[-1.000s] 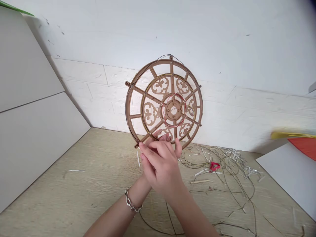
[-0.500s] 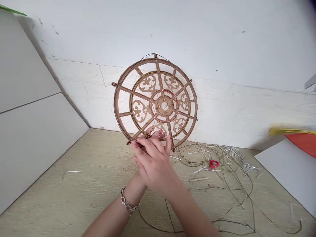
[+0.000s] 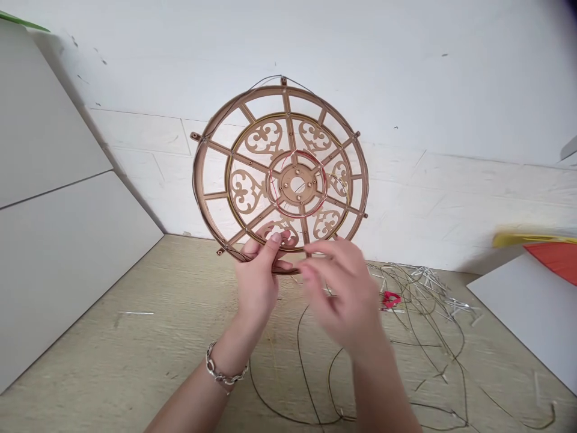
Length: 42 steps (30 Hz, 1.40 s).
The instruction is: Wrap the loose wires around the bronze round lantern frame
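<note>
A round brown openwork frame (image 3: pixel 299 167), with spokes, scrolled panels and a hub, stands tilted up in front of the wall. Around its hub runs a red wire (image 3: pixel 325 195), and dark and yellowish wires follow its outer rings. My left hand (image 3: pixel 259 273), a chain bracelet on the wrist, grips the lower left of the frame, thumb in front and fingers partly behind. My right hand (image 3: pixel 345 288) is near the lower right rim, fingers bent and apart and somewhat blurred. Nothing shows between them; whether they touch the rim I cannot tell.
Tangled thin wires (image 3: pixel 419 325) and short white strips (image 3: pixel 428 279) lie on the table's right, with a red ribbon-like piece (image 3: pixel 391 299) among them. White panels (image 3: pixel 67 270) border the left; another white panel (image 3: pixel 532 313) and an orange piece (image 3: pixel 552 261) are at right.
My right hand has moved off my left hand to the right, toward the lower right rim. The round frame has come up and closer, with my left hand still gripping it.
</note>
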### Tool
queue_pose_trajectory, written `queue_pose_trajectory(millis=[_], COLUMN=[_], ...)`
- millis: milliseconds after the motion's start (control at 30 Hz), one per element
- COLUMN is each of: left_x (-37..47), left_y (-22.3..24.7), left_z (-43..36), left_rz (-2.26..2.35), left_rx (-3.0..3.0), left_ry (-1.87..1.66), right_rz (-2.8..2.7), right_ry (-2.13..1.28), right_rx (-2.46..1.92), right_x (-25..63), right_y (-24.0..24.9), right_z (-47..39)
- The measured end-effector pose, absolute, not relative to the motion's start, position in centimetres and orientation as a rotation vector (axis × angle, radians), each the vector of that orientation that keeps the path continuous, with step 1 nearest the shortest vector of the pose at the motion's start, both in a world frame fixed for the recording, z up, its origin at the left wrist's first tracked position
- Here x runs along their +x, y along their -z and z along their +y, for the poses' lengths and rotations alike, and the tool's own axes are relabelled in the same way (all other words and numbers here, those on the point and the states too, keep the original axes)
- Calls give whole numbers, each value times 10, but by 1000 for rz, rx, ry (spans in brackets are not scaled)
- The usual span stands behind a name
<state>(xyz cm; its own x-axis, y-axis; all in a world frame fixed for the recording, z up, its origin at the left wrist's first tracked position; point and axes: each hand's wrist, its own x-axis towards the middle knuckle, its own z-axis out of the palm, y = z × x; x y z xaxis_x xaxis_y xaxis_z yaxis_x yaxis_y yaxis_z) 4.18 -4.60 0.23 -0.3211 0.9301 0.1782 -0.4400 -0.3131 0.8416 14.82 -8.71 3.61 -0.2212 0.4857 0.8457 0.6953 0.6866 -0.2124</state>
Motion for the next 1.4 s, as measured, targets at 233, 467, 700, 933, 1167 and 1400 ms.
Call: queue_pose_trajectory(millis=[233, 467, 700, 933, 1167, 1400], left_x=[18, -6, -12, -12, -16, -19], left_y=[-20, -26, -29, -32, -31, -32], left_z=[-35, -27, -26, -27, -27, -26], left_rz=[761, 781, 781, 808, 792, 749], left_rx=[688, 642, 608, 593, 558, 581], left_ry=[-1894, -1992, -2030, -2034, -2061, -2065], right_rz=[-1893, -2070, -2117, -2117, -2087, -1934], right_ry=[-303, -793, -1351, -1590, -1337, -997], right_rx=[-1587, -1589, -1380, -1201, -1536, -1665], right_x=[201, 195, 178, 177, 193, 216], right_y=[-40, -9, 5, 21, 28, 27], right_z=[-76, -41, -28, -19, -10, -3])
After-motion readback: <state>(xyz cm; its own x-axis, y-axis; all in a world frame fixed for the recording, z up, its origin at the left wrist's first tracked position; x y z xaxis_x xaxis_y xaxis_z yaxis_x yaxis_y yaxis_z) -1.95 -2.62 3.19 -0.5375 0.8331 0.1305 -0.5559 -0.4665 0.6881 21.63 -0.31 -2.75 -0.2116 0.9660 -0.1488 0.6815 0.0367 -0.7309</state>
